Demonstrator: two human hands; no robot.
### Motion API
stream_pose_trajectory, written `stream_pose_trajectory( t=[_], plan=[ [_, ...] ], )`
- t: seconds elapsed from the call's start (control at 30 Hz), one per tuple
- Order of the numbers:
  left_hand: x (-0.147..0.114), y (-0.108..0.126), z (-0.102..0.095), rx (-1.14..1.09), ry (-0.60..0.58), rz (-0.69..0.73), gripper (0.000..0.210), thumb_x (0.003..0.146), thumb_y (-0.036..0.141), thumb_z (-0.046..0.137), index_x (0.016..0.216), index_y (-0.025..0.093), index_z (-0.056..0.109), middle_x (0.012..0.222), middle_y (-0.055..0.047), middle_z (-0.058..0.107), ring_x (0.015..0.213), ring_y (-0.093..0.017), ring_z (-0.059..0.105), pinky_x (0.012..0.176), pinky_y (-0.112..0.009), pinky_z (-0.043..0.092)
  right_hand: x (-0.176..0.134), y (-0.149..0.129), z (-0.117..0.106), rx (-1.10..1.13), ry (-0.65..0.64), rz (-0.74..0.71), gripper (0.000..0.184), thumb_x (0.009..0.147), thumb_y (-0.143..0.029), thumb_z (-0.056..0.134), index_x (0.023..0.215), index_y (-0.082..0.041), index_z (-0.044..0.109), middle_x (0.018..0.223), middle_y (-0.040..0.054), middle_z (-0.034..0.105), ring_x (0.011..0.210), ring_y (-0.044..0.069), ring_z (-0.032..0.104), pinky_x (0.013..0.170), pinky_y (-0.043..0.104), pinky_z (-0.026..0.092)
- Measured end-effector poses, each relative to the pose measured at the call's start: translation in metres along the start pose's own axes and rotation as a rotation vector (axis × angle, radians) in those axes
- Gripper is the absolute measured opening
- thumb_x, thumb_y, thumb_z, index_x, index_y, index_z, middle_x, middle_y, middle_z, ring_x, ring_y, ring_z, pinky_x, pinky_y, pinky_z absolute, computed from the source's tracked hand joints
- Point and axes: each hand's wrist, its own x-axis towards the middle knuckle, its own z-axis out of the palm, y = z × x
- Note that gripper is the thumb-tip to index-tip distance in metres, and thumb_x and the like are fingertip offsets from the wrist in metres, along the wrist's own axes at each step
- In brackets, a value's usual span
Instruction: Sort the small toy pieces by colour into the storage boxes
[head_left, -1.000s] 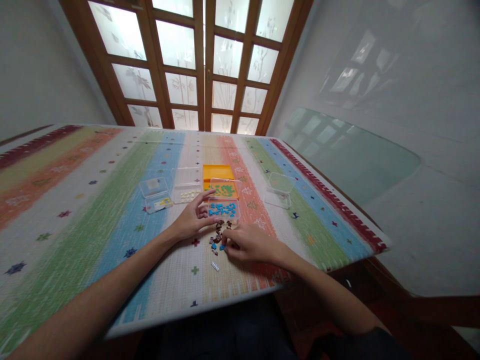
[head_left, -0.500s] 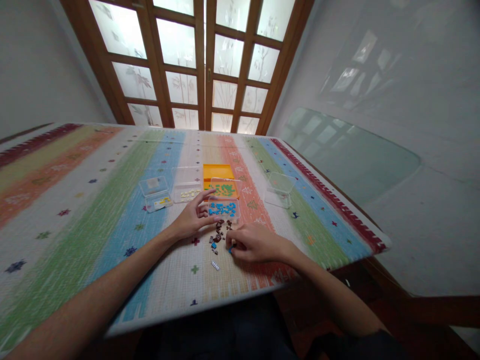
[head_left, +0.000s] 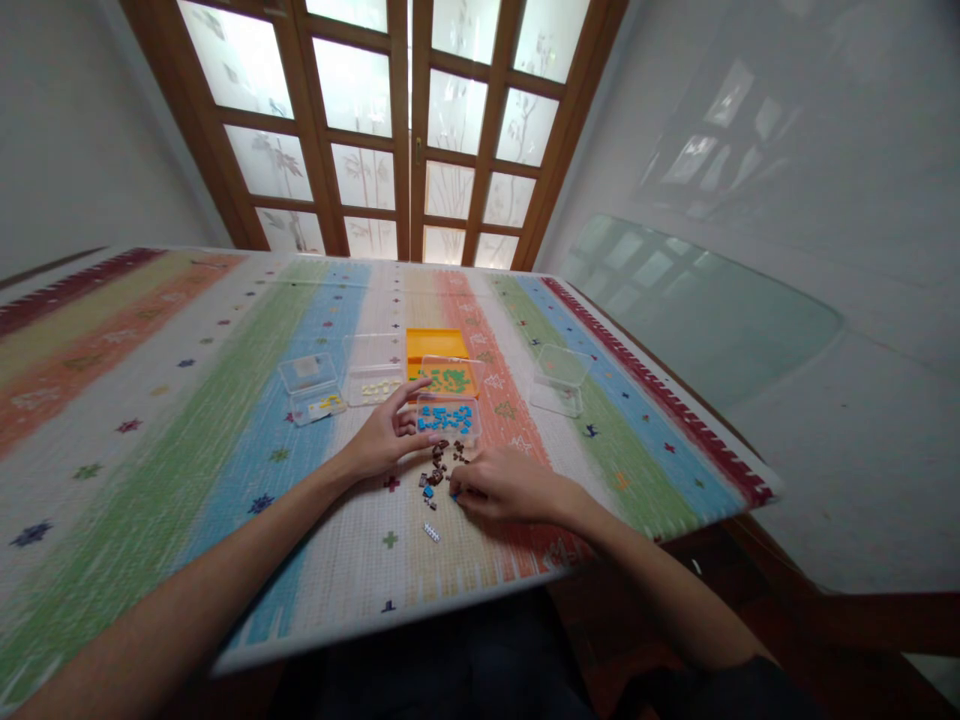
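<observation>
Pinching a small blue piece [head_left: 454, 495] between the fingertips of right hand [head_left: 495, 487], on or just above the striped tablecloth [head_left: 352, 570] (cannot tell which of these). Spreading the fingers of left hand [head_left: 385, 432] along the left side of a clear box [head_left: 478, 418] with many blue pieces [head_left: 442, 418] inside; cannot tell whether touching it. To see between the hands: loose brown pieces [head_left: 436, 478], one more blue piece [head_left: 428, 492] and, nearer to the person, a pale studded strip [head_left: 431, 533]. Behind, to find an orange box [head_left: 435, 343] with green pieces [head_left: 450, 381].
</observation>
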Motion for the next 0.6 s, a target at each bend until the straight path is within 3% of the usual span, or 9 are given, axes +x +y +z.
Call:
stream_pose_trajectory(
  t=[0.13,0.33,0.6],
  plan=[
    [0.0,-0.003,-0.001,-0.01,-0.004,0.009,0.085,0.073,0.027,0.088,0.147,0.022,0.046,0.141,-0.016,0.059,0.103,-0.024,0.072,0.099,-0.046,0.056,0.001,0.006,-0.009,0.027,0.102,0.037,0.018,0.092,-0.016,0.06,0.102,-0.017,0.075,0.083,0.0042,0.073,0.072,0.014,0.059,0.065,0.024,0.035],
    [0.001,-0.001,0.0,-0.001,-0.01,-0.004,0.089,0.073,0.029,0.088,0.149,0.022,0.043,0.133,-0.014,0.062,0.104,-0.025,0.072,0.097,-0.046,0.057,0.02,0.025,-0.023,-0.053,0.363,0.28,0.019,0.092,-0.02,0.062,0.102,-0.017,0.077,0.073,0.0032,0.07,0.064,0.014,0.056,0.062,0.025,0.031],
    [0.001,0.0,-0.001,0.0,-0.001,0.048,0.082,0.072,0.024,0.088,0.145,0.026,0.049,0.139,-0.012,0.057,0.101,-0.022,0.071,0.097,-0.044,0.056,0.046,0.03,-0.024,-0.177,0.328,0.469,0.028,0.097,-0.024,0.056,0.108,-0.017,0.08,0.091,0.0116,0.078,0.079,0.02,0.065,0.065,0.027,0.035]
  ],
)
